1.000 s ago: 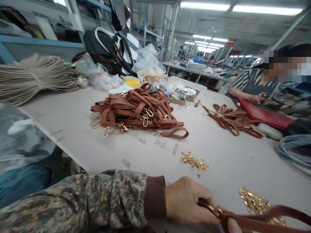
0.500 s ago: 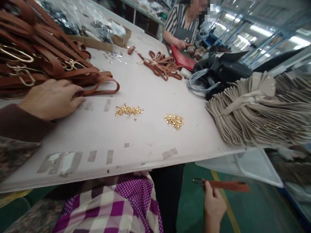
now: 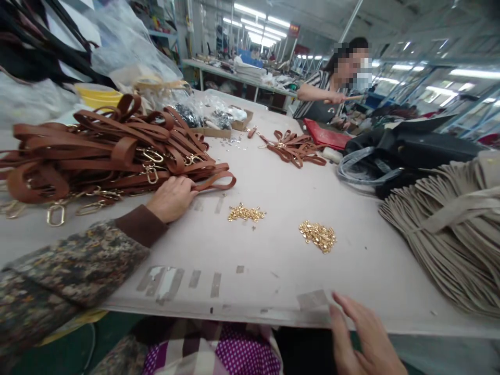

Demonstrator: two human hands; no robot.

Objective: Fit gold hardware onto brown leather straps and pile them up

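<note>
At the near edge of a heap of brown leather straps (image 3: 117, 151) with gold clasps, my left hand (image 3: 172, 200) is closed on one strap. That strap's loop (image 3: 219, 179) sticks out to the right past my fingers. My right hand (image 3: 363, 338) is over the table's front edge, thumb and fingers apart, holding nothing. Between the hands lie two small piles of gold metal fittings, a left pile (image 3: 246, 213) and a right pile (image 3: 318, 237); the pieces are too small to identify.
Folded beige strips (image 3: 449, 224) are stacked at the right, beside a black bag (image 3: 417, 151). Farther back lie another bunch of brown straps (image 3: 295, 147) and a red leather piece (image 3: 326, 135). A co-worker (image 3: 324, 99) holds a stick-like tool across the table.
My right hand has come up from below the table edge, and the short brown strap it held is gone from it. The view has tilted up; my left hand stays at the heap.
</note>
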